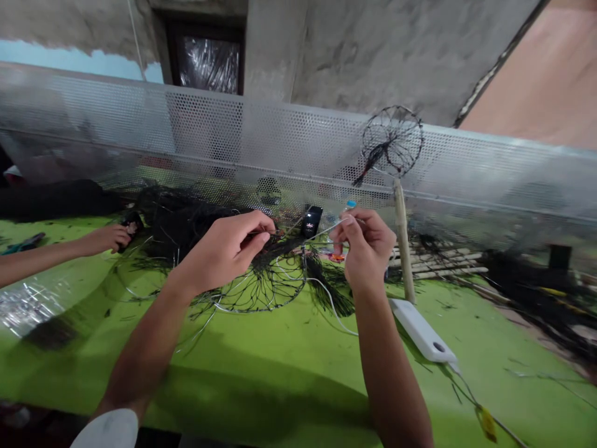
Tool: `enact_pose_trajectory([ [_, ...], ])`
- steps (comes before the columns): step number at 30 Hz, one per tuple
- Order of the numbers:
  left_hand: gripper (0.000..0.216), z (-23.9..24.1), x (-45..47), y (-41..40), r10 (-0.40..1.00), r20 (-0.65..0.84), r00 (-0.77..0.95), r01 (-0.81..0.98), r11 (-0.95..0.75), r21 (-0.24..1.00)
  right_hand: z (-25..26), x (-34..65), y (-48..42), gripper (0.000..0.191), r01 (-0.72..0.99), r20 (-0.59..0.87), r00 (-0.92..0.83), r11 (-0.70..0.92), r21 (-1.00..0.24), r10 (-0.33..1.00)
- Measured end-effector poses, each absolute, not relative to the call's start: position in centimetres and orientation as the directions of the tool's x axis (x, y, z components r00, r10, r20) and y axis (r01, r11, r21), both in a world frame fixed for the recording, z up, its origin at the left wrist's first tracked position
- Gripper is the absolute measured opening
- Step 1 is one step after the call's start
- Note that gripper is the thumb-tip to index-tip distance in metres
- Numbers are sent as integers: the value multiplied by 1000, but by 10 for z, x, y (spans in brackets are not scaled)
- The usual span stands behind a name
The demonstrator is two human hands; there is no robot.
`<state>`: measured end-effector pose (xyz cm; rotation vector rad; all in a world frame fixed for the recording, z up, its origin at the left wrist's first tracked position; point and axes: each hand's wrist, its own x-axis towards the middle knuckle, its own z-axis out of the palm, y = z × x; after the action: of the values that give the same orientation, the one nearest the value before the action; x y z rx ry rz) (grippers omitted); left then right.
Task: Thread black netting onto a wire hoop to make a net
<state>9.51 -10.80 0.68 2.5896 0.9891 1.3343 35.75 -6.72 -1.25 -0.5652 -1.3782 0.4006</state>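
Your left hand [224, 249] pinches the black-strung wire hoop [261, 283] at twelve o'clock; right hand [366, 246] grips thin white wire [326, 295]. Light, springy, snag-prone — hold the rim.

A small craft workshop is indicated: a green-covered worktop [289, 367] is strewn with black fibre bundles [536, 286] and wire hoops [261, 286], backed by a perforated metal sheet [209, 130] and rough plastered walls [373, 50].
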Motion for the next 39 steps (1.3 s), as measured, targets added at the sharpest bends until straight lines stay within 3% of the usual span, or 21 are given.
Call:
enact_pose_trajectory([
  [6, 15, 4, 105, -121, 417, 791, 447, 537, -833, 136, 1, 329, -101, 17, -301, 730, 178, 743, -598, 660],
  [10, 19, -3, 114, -120, 395, 779, 488, 507, -854, 115, 0, 315, -122, 13, -565, 598, 111, 545, -619, 794],
  [13, 23, -7, 121, -119, 400, 724, 562, 482, -870, 107, 0, 314, -132, 12, -630, 523, 126, 475, -615, 843],
  [19, 23, -10, 127, -122, 309, 722, 619, 501, -864, -60, -2, 327, -135, 10, -481, 585, 162, 581, -656, 795],
  [30, 20, -6, 120, -120, 160, 679, 716, 510, -784, -354, 1, 333, -152, 24, -260, 661, 100, 661, -704, 744],
  [34, 10, -4, 123, -115, 139, 689, 712, 514, -771, -375, 6, 326, -161, 29, -183, 664, 99, 669, -720, 741],
  [39, 11, -5, 120, -111, 143, 707, 692, 477, -826, -299, 15, 340, -163, 32, 18, 740, 13, 740, -673, 673],
])
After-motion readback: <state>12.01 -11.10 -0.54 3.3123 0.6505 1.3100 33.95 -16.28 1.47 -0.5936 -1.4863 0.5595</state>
